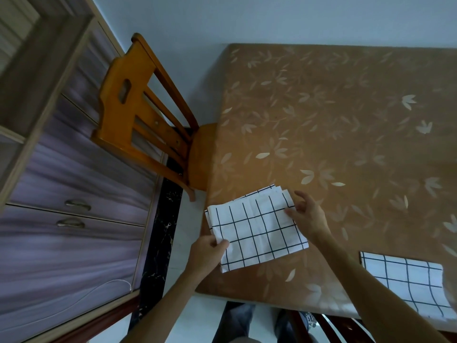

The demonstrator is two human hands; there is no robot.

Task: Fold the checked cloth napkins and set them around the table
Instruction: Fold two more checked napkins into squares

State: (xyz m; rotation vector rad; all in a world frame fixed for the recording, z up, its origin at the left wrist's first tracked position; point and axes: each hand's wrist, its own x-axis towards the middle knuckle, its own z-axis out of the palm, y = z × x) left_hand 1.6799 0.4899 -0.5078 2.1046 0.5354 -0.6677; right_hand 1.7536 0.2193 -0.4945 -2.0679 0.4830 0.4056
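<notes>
1. My L hand (207, 253) pinches the folded checked napkin (257, 231) at its lower-left edge, thumb on top.
2. My R hand (308, 217): thumb on the napkin's right edge, other fingers loosely spread.
3. Napkin sits lower centre of frame, at the table (346, 107) corner (near the wooden chair (138, 115)).
4. 2nd napkin (405, 283) lies flat, lower right.

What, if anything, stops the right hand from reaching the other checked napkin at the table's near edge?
Probably nothing, so yes. The right hand is at the edge of the folded checked napkin, and the second checked napkin lies partly under its forearm, with only bare tablecloth between.
</notes>
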